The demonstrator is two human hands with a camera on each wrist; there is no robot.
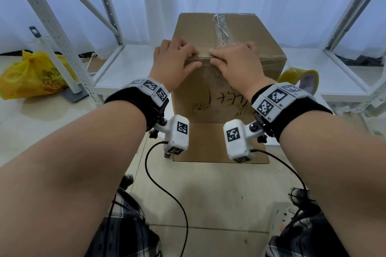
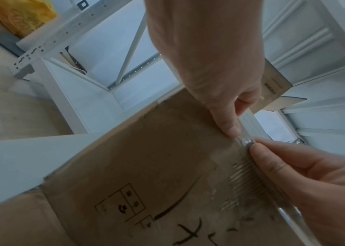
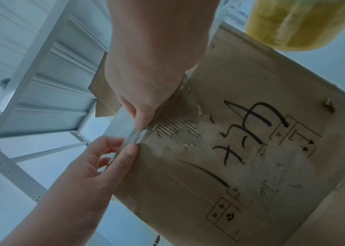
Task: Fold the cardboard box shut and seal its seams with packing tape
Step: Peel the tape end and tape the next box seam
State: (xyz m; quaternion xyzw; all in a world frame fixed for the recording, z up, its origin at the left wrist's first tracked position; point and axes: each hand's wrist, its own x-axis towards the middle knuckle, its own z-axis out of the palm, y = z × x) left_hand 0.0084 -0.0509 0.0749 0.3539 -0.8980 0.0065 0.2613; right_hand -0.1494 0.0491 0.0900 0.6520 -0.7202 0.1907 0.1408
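Both hands (image 1: pixel 175 56) (image 1: pixel 236 60) press tape (image 1: pixel 203 54) onto box (image 1: pixel 250 33); tiled floor (image 1: pixel 219 194).

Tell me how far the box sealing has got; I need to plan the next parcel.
Done: the cardboard box is folded shut, with tape along its top centre seam. In hand: the left hand and right hand press clear tape over the near top edge. Left: any other seams, which I cannot see from here. The tape roll sits beside the box.
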